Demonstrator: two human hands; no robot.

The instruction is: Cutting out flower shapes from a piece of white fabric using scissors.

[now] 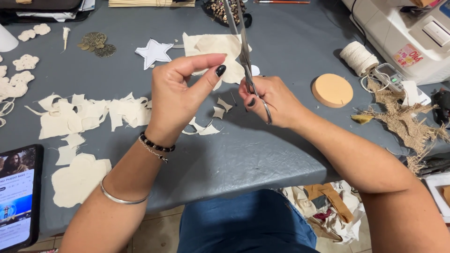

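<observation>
My left hand is raised over the grey table, its thumb and forefinger pinching a piece of cream fabric. My right hand grips metal scissors by the handles. The blades point up and away, running along the right edge of the held fabric. Small cream offcuts lie on the table just under both hands. I wear bracelets on the left wrist.
Cream fabric scraps lie at left, with a phone at the near-left edge. A white paper star lies beyond my hands. A round wooden disc, twine spool, burlap and white sewing machine stand at right.
</observation>
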